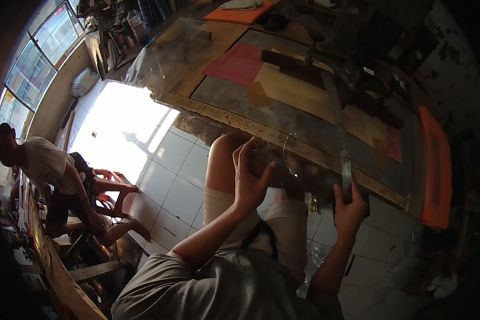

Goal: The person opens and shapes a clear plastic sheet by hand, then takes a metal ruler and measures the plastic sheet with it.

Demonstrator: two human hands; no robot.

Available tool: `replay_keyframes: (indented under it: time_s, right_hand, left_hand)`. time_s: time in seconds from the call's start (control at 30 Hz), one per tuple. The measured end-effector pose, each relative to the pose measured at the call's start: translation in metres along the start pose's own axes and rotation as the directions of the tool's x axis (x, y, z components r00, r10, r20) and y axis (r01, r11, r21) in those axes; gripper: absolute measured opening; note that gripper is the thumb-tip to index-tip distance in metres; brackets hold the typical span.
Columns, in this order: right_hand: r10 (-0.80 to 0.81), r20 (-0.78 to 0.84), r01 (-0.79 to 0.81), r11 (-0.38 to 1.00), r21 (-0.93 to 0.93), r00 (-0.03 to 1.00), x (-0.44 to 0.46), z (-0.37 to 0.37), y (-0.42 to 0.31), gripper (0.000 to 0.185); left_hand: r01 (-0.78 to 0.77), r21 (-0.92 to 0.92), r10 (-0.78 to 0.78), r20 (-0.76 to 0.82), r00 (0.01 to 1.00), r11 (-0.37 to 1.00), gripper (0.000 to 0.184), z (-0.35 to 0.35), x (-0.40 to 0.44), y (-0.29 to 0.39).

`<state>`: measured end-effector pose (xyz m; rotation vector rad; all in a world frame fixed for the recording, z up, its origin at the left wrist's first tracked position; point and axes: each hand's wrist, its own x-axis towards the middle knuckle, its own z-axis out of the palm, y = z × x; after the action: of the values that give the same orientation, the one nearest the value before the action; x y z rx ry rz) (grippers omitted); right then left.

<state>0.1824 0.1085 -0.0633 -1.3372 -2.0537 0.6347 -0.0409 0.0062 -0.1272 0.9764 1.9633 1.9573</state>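
My left hand (250, 175) is raised above my knee at the bench's front edge. Its fingers are curved and the thumb stands apart, with no clear object between them. Just right of it, a thin pale curved strand (286, 146) shows near the edge; what it belongs to is blurred. A long flat metal strip (340, 128), like a ruler, slants across the bench and over its front edge. Its near end lies between the thumb and fingers of my right hand (350, 210). Something dark beside that hand is too shadowed to name.
On the workbench (226, 114) lie a red sheet (234, 63), a yellowish sheet (298, 90) and a dark bar (293, 65). An orange panel (435, 165) is at the right. At left, another person (53, 165) sits near a red plastic chair (108, 186).
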Motion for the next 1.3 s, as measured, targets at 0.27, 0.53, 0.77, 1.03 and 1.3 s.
replay_keyframes:
  time_s: [0.27, 0.53, 0.77, 1.03, 1.3]
  right_hand:
    - [-0.046, -0.073, 0.044, 0.999, -0.03, 0.996, -0.006, 0.011, 0.003, 0.057]
    - [0.075, -0.026, -0.072, 0.994, 0.08, 0.997, -0.02, 0.004, -0.008, 0.059]
    - [0.156, -0.278, -0.123, 0.984, 0.132, 0.948, -0.026, -0.015, 0.016, 0.036]
    - [0.263, -0.431, -0.171, 0.955, 0.241, 0.863, -0.031, -0.023, 0.058, 0.029]
    - [0.304, -0.271, -0.118, 0.835, 0.537, 0.913, -0.027, -0.01, 0.061, 0.031]
  left_hand:
    - [0.173, -0.179, -0.152, 0.127, 0.98, 0.969, 0.075, -0.003, -0.005, 0.011]
    - [0.406, -0.225, -0.337, 0.289, 0.896, 0.886, 0.035, -0.016, 0.004, 0.018]
    - [0.393, -0.199, -0.32, 0.319, 0.892, 0.898, 0.036, -0.02, 0.01, 0.025]
    - [0.494, -0.197, -0.39, 0.403, 0.828, 0.847, 0.044, -0.015, -0.014, 0.045]
    - [0.491, -0.309, -0.365, 0.385, 0.848, 0.815, 0.04, -0.017, -0.032, 0.066]
